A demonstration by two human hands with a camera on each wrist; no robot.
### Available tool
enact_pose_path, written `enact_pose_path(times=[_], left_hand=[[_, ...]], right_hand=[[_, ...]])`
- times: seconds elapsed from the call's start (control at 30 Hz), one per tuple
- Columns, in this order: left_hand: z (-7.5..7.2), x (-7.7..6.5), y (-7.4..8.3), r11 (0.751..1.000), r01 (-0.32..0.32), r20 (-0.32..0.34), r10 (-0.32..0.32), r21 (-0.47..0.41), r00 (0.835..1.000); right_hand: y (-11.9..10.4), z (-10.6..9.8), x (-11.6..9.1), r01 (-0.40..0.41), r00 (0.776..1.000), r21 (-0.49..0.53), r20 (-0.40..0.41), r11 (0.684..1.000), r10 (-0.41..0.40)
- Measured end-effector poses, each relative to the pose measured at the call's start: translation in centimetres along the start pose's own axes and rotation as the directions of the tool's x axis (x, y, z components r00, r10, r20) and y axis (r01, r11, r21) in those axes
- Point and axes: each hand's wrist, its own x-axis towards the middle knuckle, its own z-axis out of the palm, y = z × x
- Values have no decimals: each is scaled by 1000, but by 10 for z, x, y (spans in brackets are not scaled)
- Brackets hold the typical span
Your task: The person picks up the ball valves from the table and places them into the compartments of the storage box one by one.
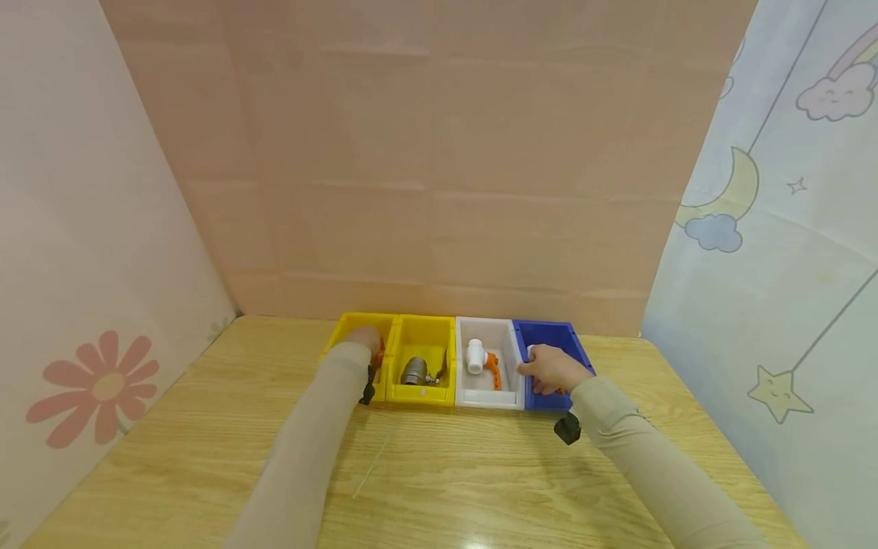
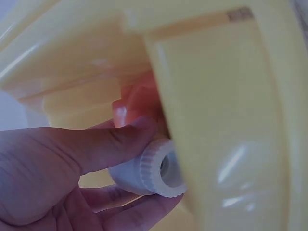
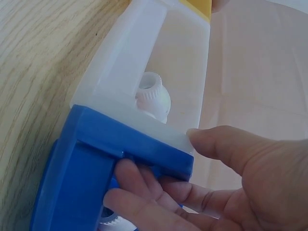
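My left hand point(image 2: 62, 163) reaches into the leftmost yellow bin point(image 1: 350, 320) and holds a white plastic ball valve point(image 2: 130, 173) with an orange-red handle point(image 2: 144, 98). Its thumb lies along the top of the valve, fingers underneath; the bin wall hides part of the valve. Over at the blue bin point(image 3: 77, 178), my right hand point(image 3: 231, 187) pinches the wall beside the white bin point(image 3: 113, 62). The right thumb is at the white rim, with the fingers bent down inside the blue bin. Below these fingers lies another white valve point(image 3: 118, 224), mostly hidden.
A metal ball valve point(image 1: 414, 371) lies in the second yellow bin point(image 1: 421, 320). In the white bin sits a white valve point(image 1: 475, 356) with an orange handle point(image 1: 494, 370). The bins stand side by side on a wooden table point(image 1: 439, 473), against a brown backdrop point(image 1: 439, 191).
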Motion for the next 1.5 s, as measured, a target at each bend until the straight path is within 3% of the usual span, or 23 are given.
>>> enact_pose_path(times=[0.37,0.67,1.07,1.5], left_hand=[[-5,0,2,994,-43,38,39,104,999],[-5,7,-1,1000,-9,77,9,1,997],[-8,7,4,994,-25,69,17,104,997],[-28,-22,18,979,-82,132,58,184,990]], right_hand=[[0,0,4,-4,1000,6,-3,1000,4],[1,0,5,-7,1000,7,-5,1000,7],[1,0,4,-7,1000,9,-5,1000,7],[4,-3,7,-19,999,13,29,1000,19]])
